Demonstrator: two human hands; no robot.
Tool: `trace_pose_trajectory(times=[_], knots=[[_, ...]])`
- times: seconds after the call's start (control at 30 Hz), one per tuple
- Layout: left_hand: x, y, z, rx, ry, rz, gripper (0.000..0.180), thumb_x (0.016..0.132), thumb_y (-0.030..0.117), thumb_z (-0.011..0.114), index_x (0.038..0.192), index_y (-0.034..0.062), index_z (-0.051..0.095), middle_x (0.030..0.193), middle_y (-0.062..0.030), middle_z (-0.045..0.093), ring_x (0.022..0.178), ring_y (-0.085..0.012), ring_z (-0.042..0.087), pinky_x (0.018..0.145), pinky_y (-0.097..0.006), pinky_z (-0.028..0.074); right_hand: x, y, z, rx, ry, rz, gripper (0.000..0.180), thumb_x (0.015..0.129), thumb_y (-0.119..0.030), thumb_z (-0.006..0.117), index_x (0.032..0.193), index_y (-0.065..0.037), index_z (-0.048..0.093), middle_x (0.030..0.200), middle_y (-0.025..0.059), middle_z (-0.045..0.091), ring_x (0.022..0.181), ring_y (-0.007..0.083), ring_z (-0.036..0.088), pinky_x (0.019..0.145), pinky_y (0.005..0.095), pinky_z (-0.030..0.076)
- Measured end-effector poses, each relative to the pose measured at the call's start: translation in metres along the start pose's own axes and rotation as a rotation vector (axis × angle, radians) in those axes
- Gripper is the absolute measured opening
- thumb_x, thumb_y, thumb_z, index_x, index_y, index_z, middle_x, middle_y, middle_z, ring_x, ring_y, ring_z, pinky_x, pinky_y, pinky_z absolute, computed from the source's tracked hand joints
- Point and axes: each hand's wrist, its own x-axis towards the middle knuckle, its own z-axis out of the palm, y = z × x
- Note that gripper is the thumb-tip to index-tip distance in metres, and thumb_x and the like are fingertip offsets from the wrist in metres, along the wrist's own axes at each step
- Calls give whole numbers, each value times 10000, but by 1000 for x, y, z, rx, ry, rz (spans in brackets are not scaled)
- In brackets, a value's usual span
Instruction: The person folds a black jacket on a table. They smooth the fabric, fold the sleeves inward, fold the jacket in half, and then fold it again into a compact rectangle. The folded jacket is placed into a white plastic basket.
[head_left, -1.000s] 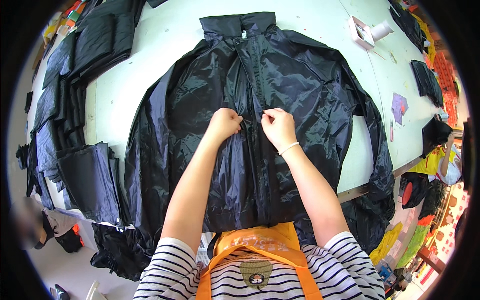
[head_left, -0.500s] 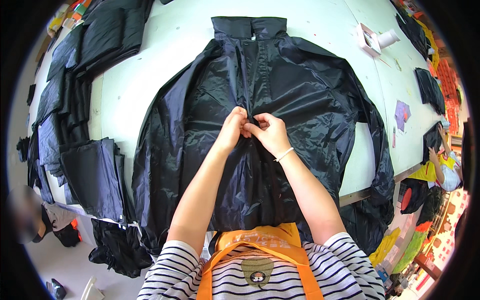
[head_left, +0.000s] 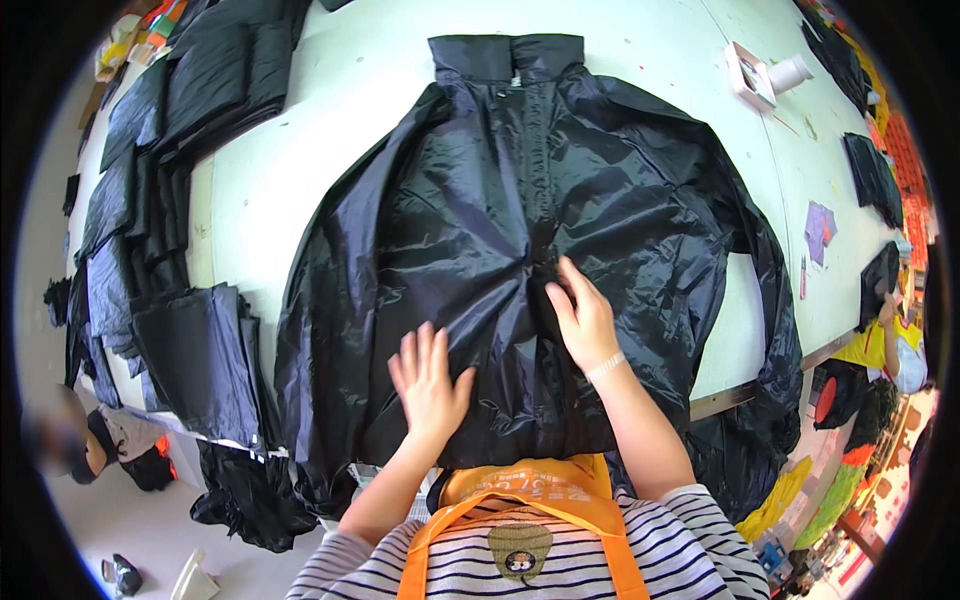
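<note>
Both hands flat, fingers spread, gripping nothing: left hand and right hand press jacket below collar. Slippery fabric could bunch, slide off table edge.

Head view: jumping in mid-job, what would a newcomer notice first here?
A big black jacket spread flat, collar away, fills the pale table. Both hands lie open on its lower front: left hand flat, right hand by the centre closure. Stacks of folded dark fabric line the table's left edge.
</note>
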Motion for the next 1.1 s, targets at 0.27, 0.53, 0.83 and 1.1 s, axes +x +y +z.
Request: trace_pose_trajectory(times=[0.27,0.53,0.83,1.1], knots=[[-36,-61,18,130,-22,-197,853,801,485,583,1447,56,227,1513,-208,150,1344,-442,208,1037,-548,234,-109,77,-85,-849,-140,208,660,885,-379,536,1447,-134,291,1508,230,143,1376,456,118,1089,567,131],[73,-55,22,204,236,-98,794,814,546,569,1433,128,301,1505,-148,219,1354,-397,228,1005,-586,261,19,123,-80,-833,46,12,624,900,-409,517,1438,-168,311,1493,218,207,1362,436,188,1093,539,173],[94,59,11,-360,44,-2,303,785,314,688,849,21,647,827,-134,663,756,-276,625,683,-367,476,-12,21,-38,-320,30,-111,310,749,-190,708,980,0,624,945,140,582,886,318,555,784,387,470],[136,75,59,-649,-384,38,316,833,278,646,684,3,601,523,-63,571,453,-137,525,462,-283,396,-27,10,-20,-85,47,32,131,804,-96,627,901,-18,667,806,119,604,769,304,599,693,372,490]])
